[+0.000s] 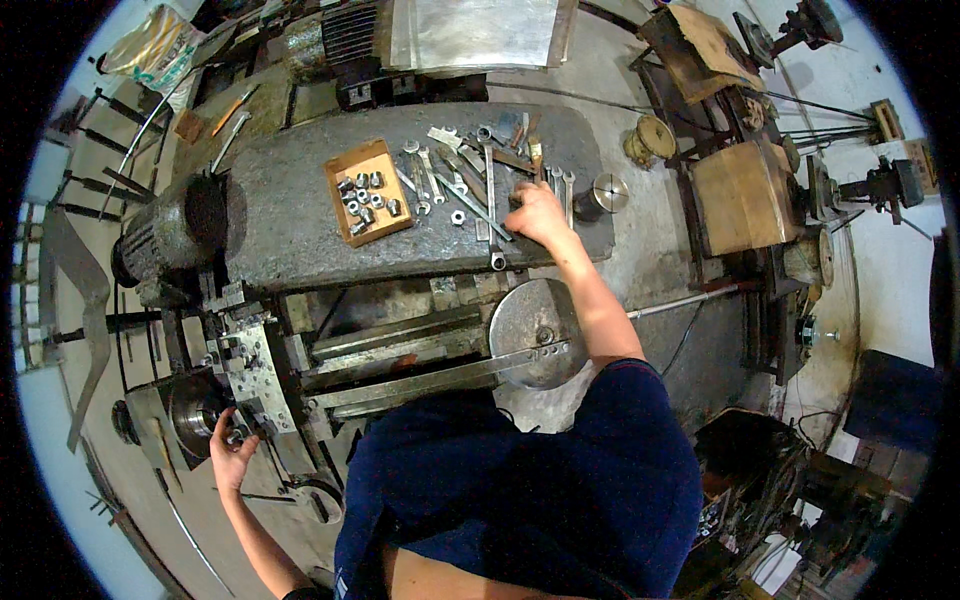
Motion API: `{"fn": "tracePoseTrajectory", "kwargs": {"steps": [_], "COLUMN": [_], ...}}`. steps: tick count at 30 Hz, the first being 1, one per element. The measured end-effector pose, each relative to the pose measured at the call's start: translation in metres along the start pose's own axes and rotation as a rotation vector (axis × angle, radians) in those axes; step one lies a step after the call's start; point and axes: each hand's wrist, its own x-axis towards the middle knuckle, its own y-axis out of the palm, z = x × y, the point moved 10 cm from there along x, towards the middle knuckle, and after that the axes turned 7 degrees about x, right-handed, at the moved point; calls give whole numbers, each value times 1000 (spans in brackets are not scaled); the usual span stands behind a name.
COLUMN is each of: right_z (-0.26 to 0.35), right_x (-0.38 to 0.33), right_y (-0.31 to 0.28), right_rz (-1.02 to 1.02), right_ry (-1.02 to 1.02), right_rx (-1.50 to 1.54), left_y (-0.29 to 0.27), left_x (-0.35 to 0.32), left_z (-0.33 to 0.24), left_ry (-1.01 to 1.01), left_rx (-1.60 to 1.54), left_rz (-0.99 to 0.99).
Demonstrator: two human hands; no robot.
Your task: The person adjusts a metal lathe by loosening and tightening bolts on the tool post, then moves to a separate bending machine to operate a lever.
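Observation:
My left hand (232, 462) is at the round metal chuck (192, 412) of a machine at lower left. Its thumb and forefinger curve around a small metal part (237, 436) in front of the chuck. My right hand (540, 214) reaches down among hand tools on the dark metal table (290, 240). Its fingers are bent inward, and what they grip is hidden beneath them. Beside it lie a long ring spanner (491, 190), a thin flat bar (487, 215) and several open-ended spanners (426, 172). A loose hex nut (458, 217) rests to its left.
A shallow cardboard box (340, 192) holds several metal nuts. A round metal cylinder (609, 192) stands at the table's right end. An electric motor (180, 228) sits at left. Below the table are a large metal disc (510, 330) and long machine rails (400, 345).

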Motion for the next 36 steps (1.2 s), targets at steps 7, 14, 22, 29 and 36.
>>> {"fn": "tracePoseTrajectory", "kwargs": {"steps": [7,14,22,29,36], "right_z": [10,-6,10,17,12], "right_x": [16,56,42,57,70], "right_y": [-46,-45,-24,-14,0], "right_rz": [-238,-73,-94,-3,219], "right_ry": [-82,118,-230,-262,-234], "right_rx": [-86,-188,-148,-288,-444], "left_y": [-5,-1,-3,-1,-3], "left_x": [4,1,2,-1,1], "left_z": [14,1,16,12,9], "left_ry": [116,50,37,-9,47], "left_rx": [4,-61,-18,-81,-5], "left_rz": [-29,-10,-9,18,1]}}
